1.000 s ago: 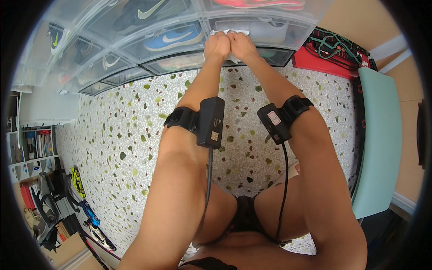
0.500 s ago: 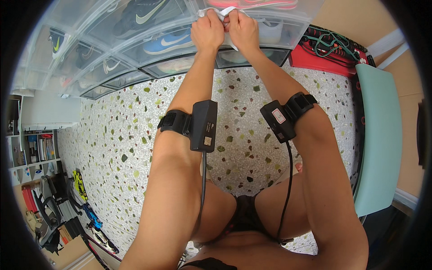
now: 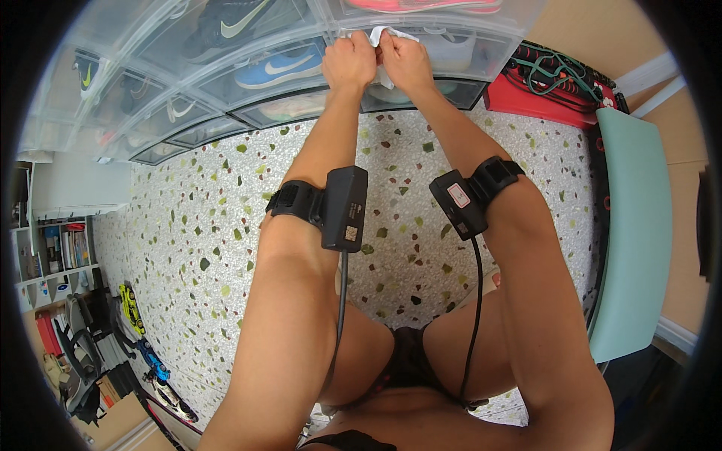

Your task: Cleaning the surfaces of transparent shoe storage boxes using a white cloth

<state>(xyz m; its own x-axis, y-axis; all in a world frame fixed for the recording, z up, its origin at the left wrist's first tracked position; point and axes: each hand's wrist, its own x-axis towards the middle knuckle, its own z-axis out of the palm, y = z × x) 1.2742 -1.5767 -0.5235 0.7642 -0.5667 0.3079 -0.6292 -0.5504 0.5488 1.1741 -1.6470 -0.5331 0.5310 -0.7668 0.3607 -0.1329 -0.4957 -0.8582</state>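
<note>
A crumpled white cloth point(image 3: 385, 34) is bunched between my two hands at the front of the stacked clear shoe boxes point(image 3: 203, 83). My left hand point(image 3: 350, 63) is closed on its left part, fingers curled out of sight. Close beside it, my right hand point(image 3: 405, 62) grips the right part, thumb side facing the left hand. A piece of the cloth hangs down between the two hands. Behind and around them, the boxes show a blue shoe point(image 3: 278, 69), a pink shoe point(image 3: 425, 6) and a white shoe point(image 3: 447, 51) through their clear fronts.
Right of the boxes lies a red case point(image 3: 538, 101) topped with tangled green and black cords point(image 3: 560, 75). A pale green padded bench point(image 3: 635, 240) stands along the right. Speckled floor point(image 3: 203, 225) stretches below. Far left are a shelf with books point(image 3: 75, 248) and toy cars point(image 3: 154, 361).
Both hands have come slightly down and nearer with the cloth between them, and they remain closed on it. The right forearm has shifted a little to the left.
</note>
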